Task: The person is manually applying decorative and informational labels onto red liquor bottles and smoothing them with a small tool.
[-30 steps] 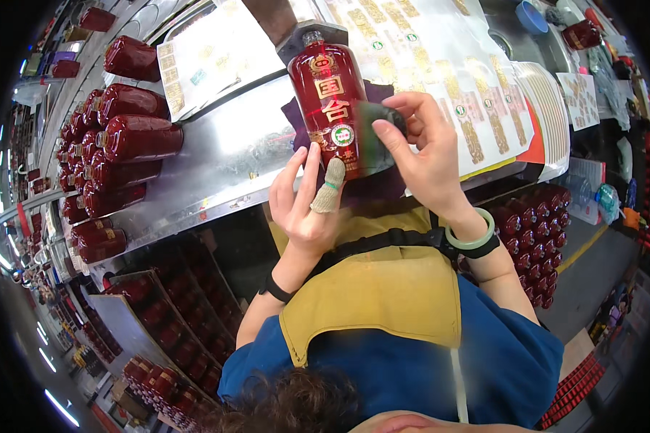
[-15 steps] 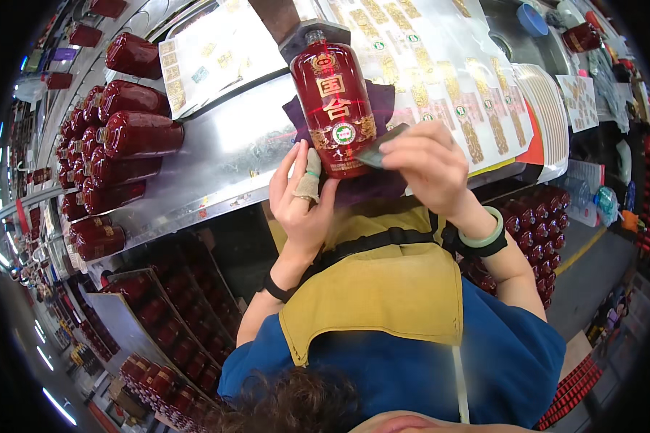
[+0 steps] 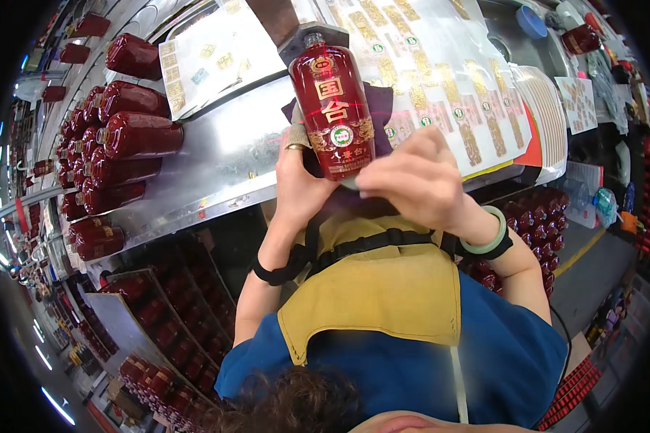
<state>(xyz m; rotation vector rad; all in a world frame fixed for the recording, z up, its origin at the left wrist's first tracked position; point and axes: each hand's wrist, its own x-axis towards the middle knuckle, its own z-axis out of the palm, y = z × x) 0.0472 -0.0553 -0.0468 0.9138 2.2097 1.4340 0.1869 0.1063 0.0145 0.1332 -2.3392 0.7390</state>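
A dark red glass bottle (image 3: 332, 86) with gold decoration and a round white-and-green emblem lies face up on a purple cloth (image 3: 380, 105). Its neck rests at a dark metal holder (image 3: 295, 42). My left hand (image 3: 301, 180) grips the bottle's lower left side. The fingers go partly out of sight beside and behind it, and one wears a cloth finger cover (image 3: 298, 135). Closed and slightly blurred, my right hand (image 3: 419, 177) is at the bottle's lower right edge. A small, flat greenish scraper (image 3: 349, 183) peeks out at its fingertips, mostly hidden.
Sheets of gold labels (image 3: 419, 79) cover the bench to the right, and another label sheet (image 3: 217, 61) lies at left. Several red bottles (image 3: 141, 135) lie stacked on the left. A blue bowl (image 3: 531, 20) sits far right. Bottle racks (image 3: 173, 310) stand below the bench.
My right hand has moved left and down to the bottle's base with the scraper. My left hand's fingers have slid from the bottle's front edge up and behind its side.
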